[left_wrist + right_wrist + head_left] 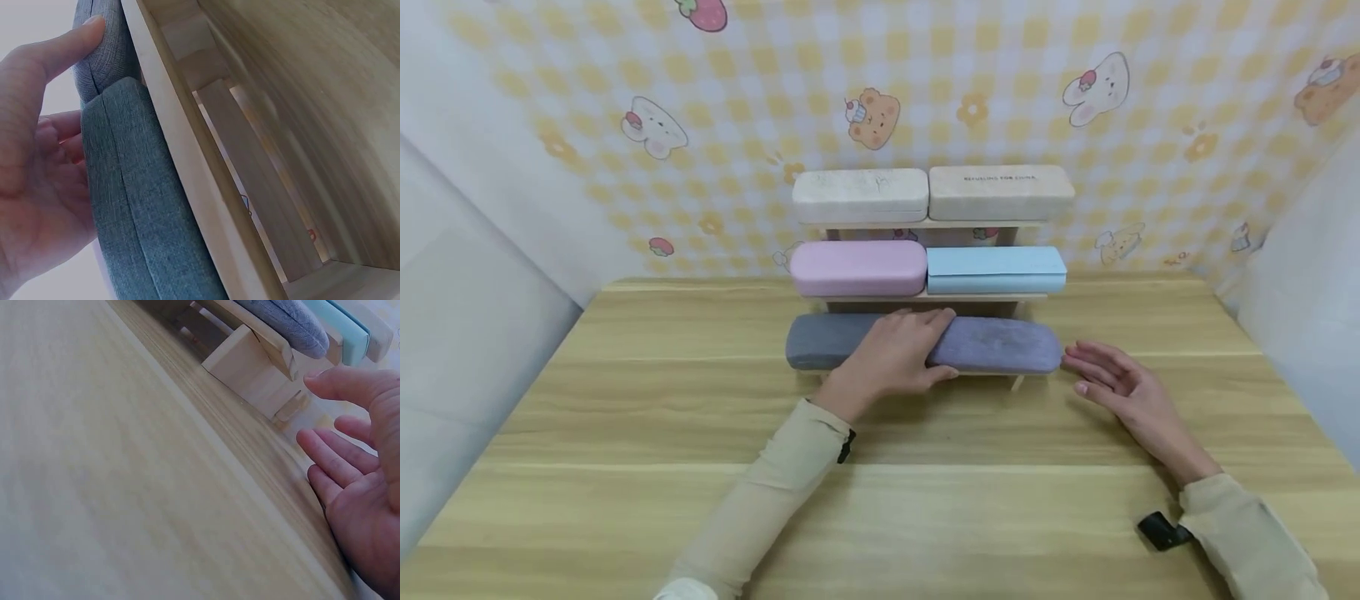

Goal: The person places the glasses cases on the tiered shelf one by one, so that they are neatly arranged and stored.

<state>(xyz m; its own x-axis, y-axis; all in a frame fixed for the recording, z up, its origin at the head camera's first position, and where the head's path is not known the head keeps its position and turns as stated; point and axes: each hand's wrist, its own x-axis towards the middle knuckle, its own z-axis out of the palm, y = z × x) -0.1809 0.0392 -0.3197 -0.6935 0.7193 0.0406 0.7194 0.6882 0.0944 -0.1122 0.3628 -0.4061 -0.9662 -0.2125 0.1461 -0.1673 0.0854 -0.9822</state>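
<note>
On the bottom tier of a wooden stepped rack (187, 144), a dark grey-blue glasses case (820, 340) and a purple-grey glasses case (1000, 344) lie end to end. My left hand (895, 350) reaches over the place where they meet. Its thumb is on the front of the purple-grey case and its fingers lie over the top, holding that case's left end. In the left wrist view the thumb and fingers stand on opposite sides of the fabric case. Just off the right end of the purple-grey case is my right hand (1127, 396), fingers loosely bent, holding nothing.
A pink case (859, 268) and a light blue case (996, 270) fill the middle tier. Above them sit a whitish case (861, 195) and a beige case (1002, 193) with lettering. The rack stands on a wooden table (925, 517), before a yellow checked backdrop (737, 108).
</note>
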